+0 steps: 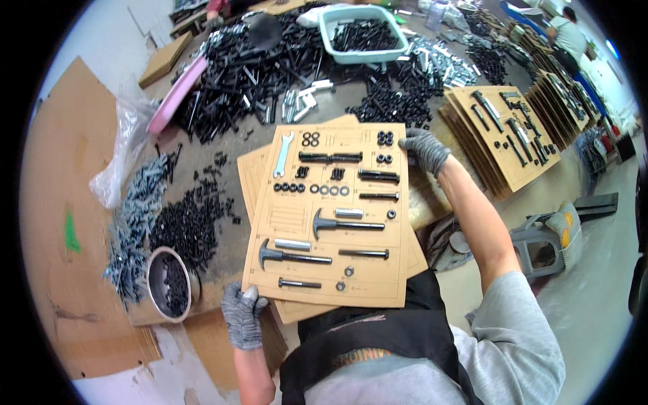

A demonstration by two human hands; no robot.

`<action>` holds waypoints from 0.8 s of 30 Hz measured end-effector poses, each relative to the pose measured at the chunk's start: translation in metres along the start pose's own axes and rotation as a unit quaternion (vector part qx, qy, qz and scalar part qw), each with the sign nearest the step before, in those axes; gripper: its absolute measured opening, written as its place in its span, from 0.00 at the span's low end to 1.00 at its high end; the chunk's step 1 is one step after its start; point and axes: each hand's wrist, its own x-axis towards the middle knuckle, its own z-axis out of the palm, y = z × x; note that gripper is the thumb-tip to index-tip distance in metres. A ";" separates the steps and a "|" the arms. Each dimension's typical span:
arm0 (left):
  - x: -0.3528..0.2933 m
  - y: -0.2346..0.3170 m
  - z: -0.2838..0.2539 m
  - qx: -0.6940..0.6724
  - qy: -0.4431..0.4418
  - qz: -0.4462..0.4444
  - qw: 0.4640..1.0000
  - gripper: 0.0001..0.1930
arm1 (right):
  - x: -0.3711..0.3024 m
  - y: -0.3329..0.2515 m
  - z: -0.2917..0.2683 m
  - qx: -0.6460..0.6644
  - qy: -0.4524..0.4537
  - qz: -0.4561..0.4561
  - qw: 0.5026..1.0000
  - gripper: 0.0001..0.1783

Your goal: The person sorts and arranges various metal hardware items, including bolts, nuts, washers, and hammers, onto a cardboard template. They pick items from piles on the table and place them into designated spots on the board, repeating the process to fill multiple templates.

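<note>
A tan cardboard sheet (283, 209) lies across my front, carrying rows of hardware. My left hand (244, 317), in a grey knit glove, pinches its lower left corner with the thumb on top. My right hand (426, 150), gloved alike, grips the upper right edge; its fingers partly hide behind the sheet. On the sheet are a pale open-ended wrench (283, 155), black nuts (385, 138), washers (329, 190), bolts (331, 157), silver sleeves (293, 245) and two dark hooked T-shaped pieces (290, 255). Other cardboard sheets (253, 177) show beneath, turned at an angle.
Black bolts (263, 74) heap over the back of the table. A light green basin (329, 50), a pink tray (177, 94) and a metal bowl (192, 287) stand around. Wrenches pile (138, 216) at left. Stacked filled sheets (499, 158) sit right; a person (570, 37) is beyond.
</note>
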 end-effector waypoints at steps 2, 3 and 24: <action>-0.002 0.020 0.020 0.007 0.000 0.041 0.999 0.11 | -0.005 -0.003 -0.012 0.022 -0.029 -0.038 0.999 0.16; 0.004 0.016 0.016 -0.033 -0.016 0.065 0.997 0.10 | -0.017 -0.015 -0.009 -0.015 -0.042 -0.075 0.996 0.15; 0.121 0.141 0.372 0.046 -0.476 0.123 0.870 0.28 | -0.116 -0.126 -0.321 0.148 0.301 -0.201 0.920 0.08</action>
